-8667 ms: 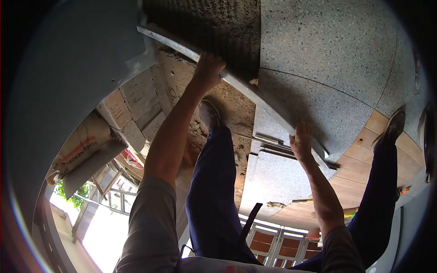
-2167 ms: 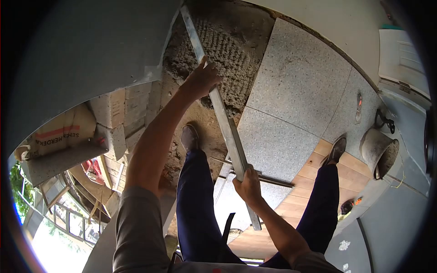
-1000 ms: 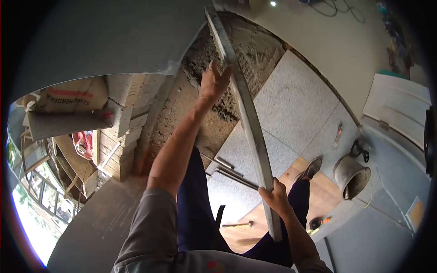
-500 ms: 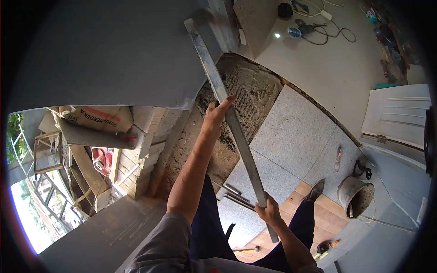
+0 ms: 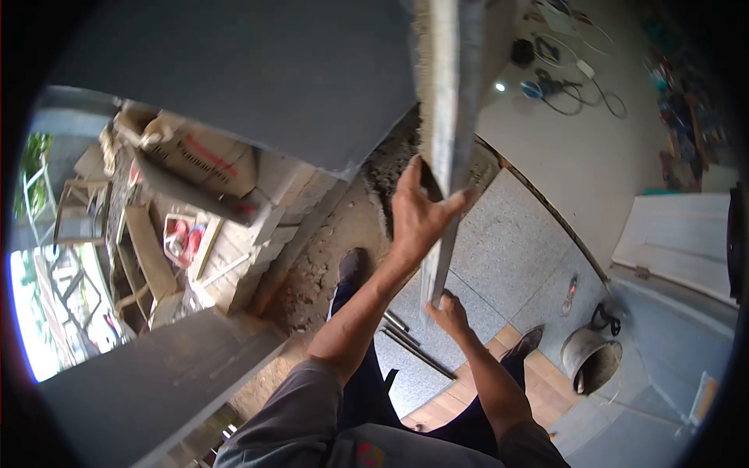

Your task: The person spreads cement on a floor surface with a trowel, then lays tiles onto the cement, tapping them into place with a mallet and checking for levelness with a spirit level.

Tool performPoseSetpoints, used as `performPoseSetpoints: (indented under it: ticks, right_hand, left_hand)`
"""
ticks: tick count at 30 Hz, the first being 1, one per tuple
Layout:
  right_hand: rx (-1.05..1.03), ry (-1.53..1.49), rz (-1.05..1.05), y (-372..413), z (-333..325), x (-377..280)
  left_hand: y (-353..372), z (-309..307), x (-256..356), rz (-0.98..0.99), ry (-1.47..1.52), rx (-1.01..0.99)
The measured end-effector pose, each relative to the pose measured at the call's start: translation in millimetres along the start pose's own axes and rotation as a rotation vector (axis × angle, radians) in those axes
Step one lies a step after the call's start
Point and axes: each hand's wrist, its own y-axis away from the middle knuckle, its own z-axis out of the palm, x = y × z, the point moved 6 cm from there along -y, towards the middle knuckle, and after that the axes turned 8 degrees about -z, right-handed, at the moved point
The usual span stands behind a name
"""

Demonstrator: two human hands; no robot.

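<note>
A long metal straightedge (image 5: 445, 93) stands steeply raised in front of me, with rough mortar crusted along its left edge. My left hand (image 5: 420, 222) is closed around its middle, thumb across the right side. Lower down, my right hand (image 5: 449, 313) grips the bottom end. Behind the bar lies a bed of wet mortar (image 5: 382, 168), partly hidden by the bar and my left hand. Speckled grey tiles (image 5: 499, 242) adjoin it on the right. Several thin metal bars (image 5: 413, 351) lie on a tile by my legs.
A bucket (image 5: 576, 355) lies tipped on the right, near a trowel-like tool (image 5: 570, 295). A corded power tool (image 5: 542, 86) rests on the far floor. On the left are a cement sack (image 5: 211, 164) and stacked bricks or tiles (image 5: 273, 226). A dark grey wall (image 5: 234, 62) borders the mortar.
The straightedge has swung from a slant to nearly upright and come closer, its lower end lifted. My right hand has moved up, nearer my left. A foot now shows on the left.
</note>
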Motion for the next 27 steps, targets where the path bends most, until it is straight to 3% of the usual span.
performPoseSetpoints:
  ticks: [2,6,9,11,12,15,18,22,24,27]
  right_hand:
    - [-0.053,0.035,-0.067,-19,-5,-15]
    - [-0.067,0.094,-0.297,-39,-22,-47]
    - [-0.152,0.133,-0.284,-39,-35,-57]
    - [-0.264,0.195,-0.163,-6,-17,-33]
    - [-0.271,0.212,-0.186,-27,-38,-56]
    - [-0.319,0.265,-0.199,-14,-44,-54]
    - [-0.325,0.33,-0.166,3,-51,-56]
    - [-0.306,0.361,-0.198,5,-53,-40]
    - [-0.315,0.368,-0.181,2,-55,-39]
    - [-0.348,0.434,-0.166,-3,-50,-40]
  left_hand:
    - [21,-21,10,0.259,-0.141,0.21]
    - [62,-74,34,0.373,-0.128,0.272]
    - [89,-120,29,0.367,-0.031,0.326]
    - [122,-153,7,0.24,0.177,0.334]
    - [110,-172,9,0.259,0.278,0.314]
    - [131,-229,20,0.394,0.381,0.568]
    - [140,-288,1,0.341,0.559,0.686]
    - [156,-359,-25,0.268,0.567,0.855]
    - [155,-394,-59,0.335,0.602,0.921]
    - [165,-427,-87,0.33,0.403,1.01]
